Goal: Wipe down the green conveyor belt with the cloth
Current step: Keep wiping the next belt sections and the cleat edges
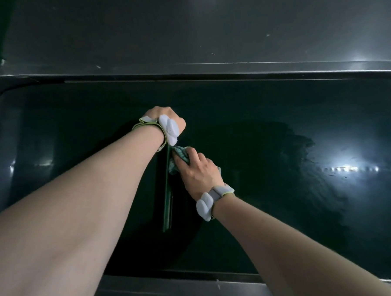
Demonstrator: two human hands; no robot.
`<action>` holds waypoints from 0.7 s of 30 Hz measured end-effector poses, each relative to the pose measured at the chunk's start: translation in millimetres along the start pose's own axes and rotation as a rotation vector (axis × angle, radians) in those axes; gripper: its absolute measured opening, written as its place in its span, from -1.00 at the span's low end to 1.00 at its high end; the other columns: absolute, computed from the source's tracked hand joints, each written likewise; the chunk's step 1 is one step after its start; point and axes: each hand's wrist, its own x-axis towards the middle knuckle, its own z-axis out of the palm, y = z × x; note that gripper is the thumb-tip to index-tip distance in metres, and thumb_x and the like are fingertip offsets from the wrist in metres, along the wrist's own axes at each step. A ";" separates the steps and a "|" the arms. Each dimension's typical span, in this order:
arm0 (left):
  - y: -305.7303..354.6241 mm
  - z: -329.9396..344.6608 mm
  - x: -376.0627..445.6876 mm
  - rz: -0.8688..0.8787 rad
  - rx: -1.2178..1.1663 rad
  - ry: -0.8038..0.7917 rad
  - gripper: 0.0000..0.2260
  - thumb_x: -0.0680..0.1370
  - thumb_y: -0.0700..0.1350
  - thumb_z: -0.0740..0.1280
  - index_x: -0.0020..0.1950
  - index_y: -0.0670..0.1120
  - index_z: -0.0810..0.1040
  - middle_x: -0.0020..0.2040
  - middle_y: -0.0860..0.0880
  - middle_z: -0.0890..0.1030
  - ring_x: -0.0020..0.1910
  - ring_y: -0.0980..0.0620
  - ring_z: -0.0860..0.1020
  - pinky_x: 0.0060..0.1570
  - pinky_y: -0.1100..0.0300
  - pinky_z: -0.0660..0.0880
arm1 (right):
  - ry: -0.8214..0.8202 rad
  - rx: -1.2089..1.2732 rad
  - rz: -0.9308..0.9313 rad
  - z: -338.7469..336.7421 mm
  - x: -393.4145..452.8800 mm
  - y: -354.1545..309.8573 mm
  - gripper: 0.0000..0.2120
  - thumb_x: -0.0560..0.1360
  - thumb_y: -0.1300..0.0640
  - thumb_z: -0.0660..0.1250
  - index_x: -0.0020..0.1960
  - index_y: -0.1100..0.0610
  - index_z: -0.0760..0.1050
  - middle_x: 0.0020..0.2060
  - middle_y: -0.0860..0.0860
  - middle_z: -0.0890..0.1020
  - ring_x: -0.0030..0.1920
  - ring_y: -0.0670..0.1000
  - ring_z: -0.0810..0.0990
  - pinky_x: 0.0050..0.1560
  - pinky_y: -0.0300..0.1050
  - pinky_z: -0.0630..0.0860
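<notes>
The dark green conveyor belt (pixel 279 125) fills the middle of the view, glossy, with a wet smear to the right. A raised green strip (pixel 167 206) runs across the belt, from near me toward the far side. My left hand (pixel 169 117) is curled into a fist over the strip's far end and grips it. My right hand (pixel 198 170) presses a bunched teal cloth (pixel 178 159) against the right side of the strip, just below my left wrist. Both wrists carry white bands.
A grey metal side rail (pixel 208 65) borders the belt on the far side, with a wide metal surface behind it. A second metal rail (pixel 174 289) runs along the near edge. Light glares on the belt at the right (pixel 340 168).
</notes>
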 end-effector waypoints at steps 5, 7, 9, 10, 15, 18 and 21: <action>-1.9 -3.8 -4.8 -0.014 0.019 0.069 -0.81 0.39 -0.13 0.20 -0.42 -0.06 0.30 -0.47 -0.04 0.42 -0.49 -0.04 0.37 -0.44 0.30 0.24 | -0.011 0.062 0.114 4.0 -55.0 -29.8 -0.43 0.48 0.15 0.43 0.47 0.12 0.41 0.19 0.21 0.47 -0.10 0.20 0.55 -0.22 0.09 0.59; -3.6 -4.0 -7.6 -0.028 0.023 0.063 -0.83 0.38 -0.16 0.21 -0.41 -0.07 0.30 -0.47 -0.04 0.41 -0.51 -0.03 0.36 -0.45 0.31 0.24 | -0.066 0.073 0.066 13.1 -90.0 -40.1 -0.39 0.46 0.12 0.45 0.48 0.10 0.39 0.24 0.21 0.44 -0.07 0.21 0.54 -0.20 0.08 0.59; -3.2 -4.3 -8.4 -0.027 0.035 0.058 -0.85 0.38 -0.16 0.21 -0.40 -0.09 0.35 -0.45 -0.05 0.45 -0.49 -0.03 0.40 -0.44 0.30 0.27 | -0.094 0.069 0.040 20.5 -108.6 -41.9 -0.34 0.47 0.07 0.45 0.52 0.09 0.35 0.24 0.21 0.43 -0.10 0.21 0.52 -0.20 0.07 0.56; -2.4 -4.1 -10.3 -0.023 0.046 0.056 -0.85 0.39 -0.16 0.22 -0.39 -0.10 0.37 -0.43 -0.07 0.48 -0.48 -0.04 0.43 -0.44 0.29 0.28 | -0.087 0.064 0.026 22.0 -106.9 -39.4 -0.34 0.48 0.05 0.45 0.53 0.08 0.33 0.23 0.20 0.44 -0.12 0.21 0.51 -0.22 0.07 0.55; -3.6 1.3 -11.0 -0.010 0.086 0.087 -0.86 0.39 -0.15 0.24 -0.37 -0.13 0.47 -0.37 -0.10 0.52 -0.42 -0.07 0.48 -0.42 0.26 0.26 | -0.049 -0.006 0.115 -1.4 -26.1 -6.7 -0.40 0.52 0.12 0.38 0.53 0.04 0.35 0.15 0.16 0.48 -0.13 0.21 0.54 -0.23 0.05 0.50; -3.5 -2.3 -9.0 -0.008 0.066 0.066 -0.84 0.42 -0.13 0.25 -0.35 -0.13 0.48 -0.35 -0.10 0.52 -0.40 -0.08 0.49 -0.42 0.25 0.27 | -0.065 -0.043 0.275 -26.6 63.0 23.0 -0.47 0.60 0.14 0.22 0.55 -0.01 0.24 0.20 0.15 0.39 0.01 0.23 0.52 -0.17 0.04 0.39; -0.1 -2.5 -6.2 -0.021 0.045 0.045 -0.84 0.43 -0.12 0.25 -0.32 -0.13 0.51 -0.33 -0.11 0.53 -0.37 -0.08 0.50 -0.41 0.25 0.30 | -0.056 -0.102 0.317 -46.2 131.1 52.2 -0.51 0.61 0.16 0.18 0.54 0.04 0.26 0.22 0.17 0.37 0.06 0.25 0.51 -0.10 0.07 0.44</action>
